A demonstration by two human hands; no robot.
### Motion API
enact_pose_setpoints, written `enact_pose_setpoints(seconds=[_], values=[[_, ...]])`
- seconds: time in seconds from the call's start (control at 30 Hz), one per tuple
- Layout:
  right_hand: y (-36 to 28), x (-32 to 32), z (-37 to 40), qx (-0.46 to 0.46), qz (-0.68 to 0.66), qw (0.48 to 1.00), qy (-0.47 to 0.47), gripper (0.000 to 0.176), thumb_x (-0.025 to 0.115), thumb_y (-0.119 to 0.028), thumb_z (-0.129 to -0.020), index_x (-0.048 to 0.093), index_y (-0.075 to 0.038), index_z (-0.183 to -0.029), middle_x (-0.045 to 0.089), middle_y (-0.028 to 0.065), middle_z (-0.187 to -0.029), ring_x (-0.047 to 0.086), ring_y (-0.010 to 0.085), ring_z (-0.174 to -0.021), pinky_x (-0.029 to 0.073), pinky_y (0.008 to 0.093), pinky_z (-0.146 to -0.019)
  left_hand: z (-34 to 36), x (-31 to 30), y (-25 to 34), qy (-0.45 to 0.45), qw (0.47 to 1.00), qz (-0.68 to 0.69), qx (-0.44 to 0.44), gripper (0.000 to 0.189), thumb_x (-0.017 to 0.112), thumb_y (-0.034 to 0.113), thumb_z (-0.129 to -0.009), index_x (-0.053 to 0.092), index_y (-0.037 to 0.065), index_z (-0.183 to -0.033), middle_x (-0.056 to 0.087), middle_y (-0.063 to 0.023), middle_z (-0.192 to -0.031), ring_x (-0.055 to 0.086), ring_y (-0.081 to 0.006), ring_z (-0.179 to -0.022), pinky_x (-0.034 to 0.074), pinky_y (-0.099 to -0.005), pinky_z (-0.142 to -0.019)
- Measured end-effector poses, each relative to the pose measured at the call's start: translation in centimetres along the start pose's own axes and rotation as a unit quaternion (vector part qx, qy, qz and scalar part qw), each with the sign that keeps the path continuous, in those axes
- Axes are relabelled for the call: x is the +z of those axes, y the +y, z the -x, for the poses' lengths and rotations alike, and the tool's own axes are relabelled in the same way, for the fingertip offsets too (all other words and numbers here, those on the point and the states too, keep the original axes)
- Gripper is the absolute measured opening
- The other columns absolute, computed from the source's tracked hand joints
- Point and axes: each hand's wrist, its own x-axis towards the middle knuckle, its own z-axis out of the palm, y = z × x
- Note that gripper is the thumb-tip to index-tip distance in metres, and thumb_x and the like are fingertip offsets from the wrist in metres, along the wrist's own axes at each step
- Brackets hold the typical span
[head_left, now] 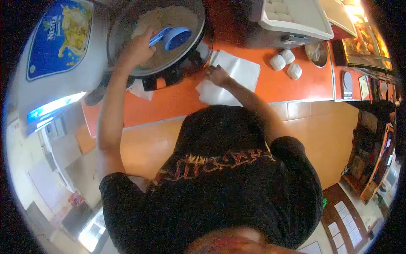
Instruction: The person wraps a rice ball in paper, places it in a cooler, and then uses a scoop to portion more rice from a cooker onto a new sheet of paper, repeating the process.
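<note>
My left hand (141, 50) is closed around the handle of a blue scoop (179, 39). The scoop's round bowl is over a large round pot (200, 29) of what looks like cooked rice (165, 19). On the orange counter, beside the pot, my right hand (217, 76) is on a stack of white wrapping sheets (241, 70). Its fingers are bent in at the sheets' left side and seem to pinch them, though the fingertips are partly hidden.
Several white wrapped bundles (277, 62) sit right of the sheets, near a metal bowl (317, 55). Behind them stands an open white cooler (296, 23). A dark burner (169, 76) supports the pot. A drink dispenser (91, 63) is at the left; a scale (347, 84) is far right.
</note>
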Motion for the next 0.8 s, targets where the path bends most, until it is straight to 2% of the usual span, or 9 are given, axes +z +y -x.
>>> enact_pose_setpoints(seconds=[0.23,0.27,0.37,0.4,0.5,0.6,0.7,0.73,0.8], values=[[1.5,-1.9,3.8,-0.042,-0.058,0.978,0.197,0.016,0.063,-0.02,-0.085,0.075,-0.02,-0.096,0.068,-0.0008,-0.118,0.061,0.0187,-0.116,0.048,0.0379,-0.096,0.8,2.0,-4.7,0.007,0.999,0.028,0.044,0.046,0.069,0.017,-0.086,0.048,0.014,-0.127,0.069,-0.0231,-0.097,0.068,-0.0448,-0.092,0.052,-0.0549,-0.079],[1.5,-2.2,4.2,-0.051,-0.077,0.969,0.23,0.013,0.067,-0.016,-0.084,0.073,-0.016,-0.096,0.066,0.0036,-0.117,0.062,0.0225,-0.108,0.05,0.0381,-0.092,1.1,1.5,-4.5,0.007,0.999,0.023,0.037,0.046,0.069,0.017,-0.086,0.048,0.015,-0.127,0.07,-0.023,-0.097,0.068,-0.045,-0.092,0.052,-0.0549,-0.079],[0.5,-3.1,6.7,0.152,-0.392,0.884,0.203,0.016,0.061,-0.018,-0.095,0.068,-0.013,-0.109,0.065,0.0102,-0.114,0.063,0.0289,-0.102,0.052,0.0382,-0.088,1.7,1.3,-4.1,0.022,0.999,0.023,0.037,0.046,0.069,0.017,-0.086,0.047,0.015,-0.127,0.07,-0.0229,-0.097,0.068,-0.0452,-0.091,0.053,-0.0544,-0.079],[0.3,-4.7,8.7,0.072,-0.289,0.923,0.245,0.019,0.066,-0.015,-0.092,0.064,-0.008,-0.109,0.061,0.0144,-0.106,0.063,0.033,-0.094,0.054,0.0385,-0.081,1.8,1.4,-4.1,0.031,0.998,0.025,0.041,0.046,0.069,0.016,-0.086,0.047,0.015,-0.127,0.07,-0.0229,-0.097,0.068,-0.0452,-0.091,0.053,-0.0542,-0.079],[1.2,-3.8,14.1,0.065,-0.271,0.925,0.259,0.015,0.066,-0.011,-0.091,0.066,-0.007,-0.106,0.059,0.016,-0.106,0.063,0.035,-0.096,0.055,0.04,-0.081,1.5,1.5,-4.1,0.021,0.998,0.045,0.039,0.046,0.069,0.014,-0.086,0.048,0.015,-0.127,0.07,-0.0212,-0.099,0.069,-0.0443,-0.09,0.053,-0.0529,-0.079],[3.0,-0.9,19.0,0.121,-0.308,0.918,0.218,0.011,0.067,-0.008,-0.089,0.068,-0.007,-0.099,0.058,0.017,-0.11,0.062,0.0365,-0.098,0.055,0.0422,-0.083,1.9,0.9,-3.0,0.025,0.997,0.057,0.04,0.047,0.068,0.012,-0.086,0.048,0.014,-0.128,0.071,-0.02,-0.103,0.069,-0.043,-0.091,0.054,-0.0516,-0.08],[3.5,-0.1,22.0,0.228,-0.289,0.904,0.217,0.016,0.071,0.001,-0.083,0.068,-0.007,-0.097,0.058,0.0159,-0.113,0.064,0.0342,-0.104,0.055,0.0409,-0.084,1.4,0.6,-3.3,-0.006,0.996,0.089,0.009,0.047,0.066,0.011,-0.087,0.048,0.014,-0.13,0.07,-0.0196,-0.11,0.069,-0.0418,-0.098,0.053,-0.0504,-0.085],[4.2,1.3,23.0,0.221,-0.306,0.899,0.225,0.02,0.069,0.002,-0.083,0.069,-0.008,-0.101,0.058,0.0162,-0.116,0.063,0.0356,-0.105,0.054,0.0432,-0.086,1.3,0.8,-3.9,0.004,0.996,0.089,0.02,0.046,0.066,0.011,-0.087,0.048,0.014,-0.13,0.069,-0.0197,-0.111,0.068,-0.0418,-0.1,0.053,-0.0504,-0.086],[5.0,3.1,24.4,0.276,-0.475,0.795,0.258,0.026,0.068,0.003,-0.082,0.069,-0.009,-0.104,0.057,0.0165,-0.117,0.061,0.0368,-0.107,0.053,0.0447,-0.088,1.1,0.9,-4.2,0.025,0.995,0.091,0.043,0.046,0.066,0.01,-0.088,0.048,0.014,-0.129,0.069,-0.0198,-0.112,0.067,-0.0418,-0.103,0.052,-0.0503,-0.089]])
